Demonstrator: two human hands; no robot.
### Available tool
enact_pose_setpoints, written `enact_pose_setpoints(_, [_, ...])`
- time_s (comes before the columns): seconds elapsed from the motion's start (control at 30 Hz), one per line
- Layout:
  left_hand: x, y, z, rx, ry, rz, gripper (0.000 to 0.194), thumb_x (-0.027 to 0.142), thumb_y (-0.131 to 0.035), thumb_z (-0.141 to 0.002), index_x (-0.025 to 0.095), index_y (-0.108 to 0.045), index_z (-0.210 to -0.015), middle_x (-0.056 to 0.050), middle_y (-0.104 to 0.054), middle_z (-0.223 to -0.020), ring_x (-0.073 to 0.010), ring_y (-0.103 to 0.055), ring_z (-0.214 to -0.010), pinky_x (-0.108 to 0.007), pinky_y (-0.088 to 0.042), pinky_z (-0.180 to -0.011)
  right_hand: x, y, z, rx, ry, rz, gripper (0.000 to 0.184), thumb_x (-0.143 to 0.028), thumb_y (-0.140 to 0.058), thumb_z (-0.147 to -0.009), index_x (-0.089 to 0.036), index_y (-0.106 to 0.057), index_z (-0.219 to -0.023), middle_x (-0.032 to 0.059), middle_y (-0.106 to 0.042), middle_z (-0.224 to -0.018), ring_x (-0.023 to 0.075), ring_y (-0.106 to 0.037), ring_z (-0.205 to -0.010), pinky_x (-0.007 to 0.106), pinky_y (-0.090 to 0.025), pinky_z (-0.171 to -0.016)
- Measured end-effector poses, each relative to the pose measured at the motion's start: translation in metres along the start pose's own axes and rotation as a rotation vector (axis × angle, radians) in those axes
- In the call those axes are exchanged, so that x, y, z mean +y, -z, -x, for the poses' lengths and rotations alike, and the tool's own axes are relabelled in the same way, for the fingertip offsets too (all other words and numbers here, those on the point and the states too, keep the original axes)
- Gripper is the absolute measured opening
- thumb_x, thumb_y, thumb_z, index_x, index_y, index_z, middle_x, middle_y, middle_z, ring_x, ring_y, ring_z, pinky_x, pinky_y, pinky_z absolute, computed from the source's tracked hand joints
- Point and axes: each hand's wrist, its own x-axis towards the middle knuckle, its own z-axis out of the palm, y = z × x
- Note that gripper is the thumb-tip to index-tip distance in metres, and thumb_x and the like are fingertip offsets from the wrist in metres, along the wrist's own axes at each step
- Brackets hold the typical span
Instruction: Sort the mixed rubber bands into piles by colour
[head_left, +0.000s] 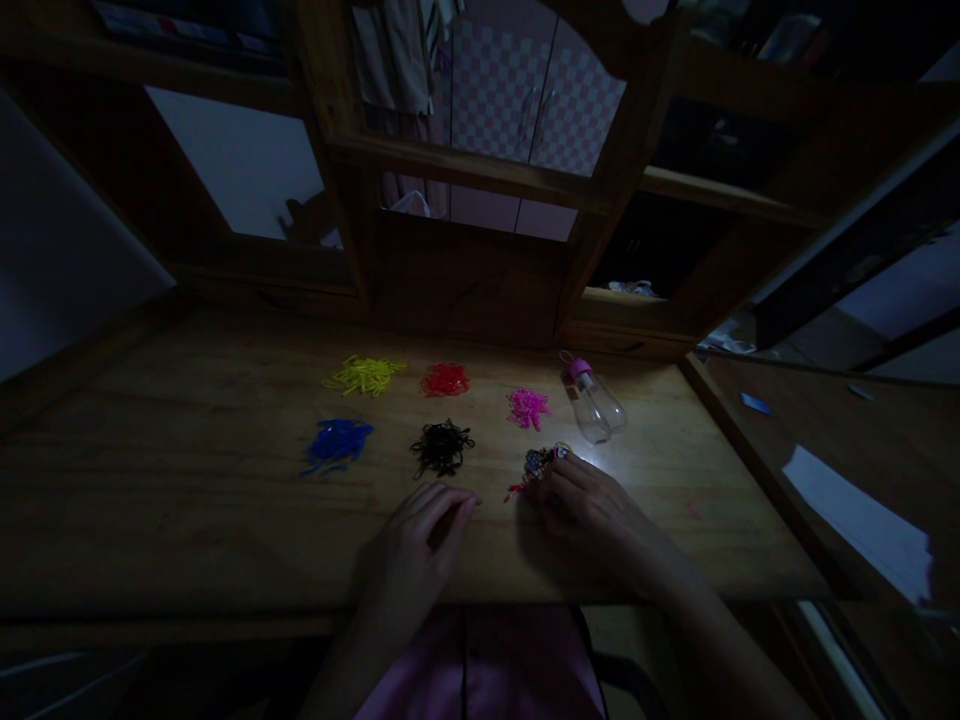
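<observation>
My left hand [429,530] is just in front of the black rubber bands [442,447], its thumb and forefinger pinched together. Whatever may be between those fingertips is too small to make out. On the right, my right hand [589,500] has its fingers bent down into a small pile of mixed-colour rubber bands [537,463]; its fingertips are partly hidden. Sorted by colour, other rubber bands lie in loose heaps: yellow ones [366,375], red ones [445,380], blue ones [337,443] and pink ones [529,408].
A clear bottle [598,408] with a pink cap lies behind my right hand on the wooden table [187,480]. Wooden shelving [465,270] rises along the table's back edge. White paper [862,520] lies on a surface to the right. The room is dim.
</observation>
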Motion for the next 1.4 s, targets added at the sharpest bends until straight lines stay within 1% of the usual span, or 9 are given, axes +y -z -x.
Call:
enact_pose_setpoints(0.13, [-0.001,0.0,0.001,0.009,-0.004,-0.007,0.017,0.029,-0.049,-0.097,0.024,-0.064,-0.089,-0.002,-0.068,-0.091,-0.019,-0.065,-0.09,-0.03,-0.051,-0.08,0.0,-0.001,0.003,0.008,-0.012,0.018,0.013,-0.007,-0.057,-0.083,-0.019,-0.059,-0.086,0.0056,-0.062,-0.088,0.0208,-0.057,-0.086,0.035,-0.049,-0.078])
enact_pose_setpoints(0.27, [0.005,-0.003,0.001,0.034,-0.031,-0.008,0.015,0.029,-0.051,-0.096,0.025,-0.065,-0.09,-0.002,-0.067,-0.092,-0.0195,-0.064,-0.092,-0.031,-0.051,-0.082,0.0,-0.002,0.009,0.107,-0.039,-0.012,0.014,-0.007,-0.057,-0.081,-0.02,-0.059,-0.086,0.0058,-0.061,-0.087,0.0201,-0.057,-0.081,0.033,-0.049,-0.071])
enact_pose_setpoints(0.37, [0.016,-0.013,0.002,0.018,-0.076,0.056,0.013,0.029,-0.053,-0.095,0.025,-0.066,-0.098,-0.003,-0.068,-0.098,-0.0191,-0.064,-0.095,-0.031,-0.053,-0.083,0.0,-0.005,0.014,0.16,-0.029,-0.06,0.016,-0.007,-0.058,-0.08,-0.021,-0.059,-0.089,0.0059,-0.061,-0.088,0.02,-0.057,-0.081,0.031,-0.048,-0.068])
enact_pose_setpoints(0.5, [0.031,-0.032,0.002,-0.086,-0.115,0.188,0.024,0.026,-0.058,-0.092,0.029,-0.063,-0.116,-0.003,-0.066,-0.112,-0.018,-0.064,-0.104,-0.03,-0.053,-0.09,-0.003,-0.012,0.02,0.191,-0.016,-0.132,0.015,-0.009,-0.061,-0.079,-0.021,-0.058,-0.088,0.0044,-0.061,-0.085,0.02,-0.056,-0.08,0.03,-0.046,-0.066])
enact_pose_setpoints(0.63, [0.036,-0.044,-0.001,-0.086,-0.106,0.257,0.017,0.019,-0.057,-0.092,0.027,-0.067,-0.103,-0.001,-0.067,-0.105,-0.0167,-0.064,-0.101,-0.029,-0.053,-0.09,-0.01,-0.014,0.022,0.215,-0.01,-0.162,0.018,-0.005,-0.058,-0.078,-0.02,-0.056,-0.087,0.0042,-0.061,-0.085,0.019,-0.055,-0.079,0.03,-0.046,-0.068])
enact_pose_setpoints(0.9, [0.038,-0.035,-0.007,-0.121,-0.004,0.238,0.011,0.021,-0.058,-0.091,0.024,-0.063,-0.082,0.001,-0.065,-0.09,-0.0163,-0.065,-0.089,-0.028,-0.052,-0.082,-0.015,-0.015,0.024,0.277,-0.03,-0.203,0.023,-0.003,-0.057,-0.074,-0.021,-0.056,-0.089,0.0043,-0.064,-0.088,0.0191,-0.058,-0.083,0.031,-0.048,-0.072])
enact_pose_setpoints(1.1, [0.032,-0.041,-0.003,-0.138,0.126,0.387,0.004,0.025,-0.06,-0.089,0.025,-0.063,-0.092,0.001,-0.07,-0.093,-0.0164,-0.068,-0.088,-0.027,-0.055,-0.078,-0.02,-0.011,0.025,0.271,-0.131,-0.281,0.016,-0.007,-0.056,-0.08,-0.021,-0.058,-0.088,0.0018,-0.065,-0.078,0.0149,-0.062,-0.07,0.024,-0.049,-0.063])
enact_pose_setpoints(1.2, [0.027,-0.046,-0.002,-0.128,0.174,0.468,0.02,0.023,-0.062,-0.086,0.027,-0.061,-0.106,0.001,-0.07,-0.097,-0.0152,-0.069,-0.087,-0.026,-0.057,-0.078,-0.02,-0.013,0.027,0.281,-0.131,-0.294,0.014,-0.009,-0.057,-0.082,-0.02,-0.06,-0.09,0.0021,-0.067,-0.079,0.0143,-0.064,-0.07,0.023,-0.05,-0.063])
enact_pose_setpoints(1.4, [0.021,-0.045,-0.005,-0.087,0.115,0.414,0.03,0.014,-0.059,-0.085,0.028,-0.062,-0.112,0.001,-0.069,-0.097,-0.0142,-0.069,-0.086,-0.025,-0.057,-0.079,-0.018,-0.017,0.031,0.318,-0.193,-0.336,0.012,-0.013,-0.059,-0.087,-0.021,-0.063,-0.096,0.0022,-0.072,-0.086,0.015,-0.068,-0.076,0.024,-0.052,-0.068])
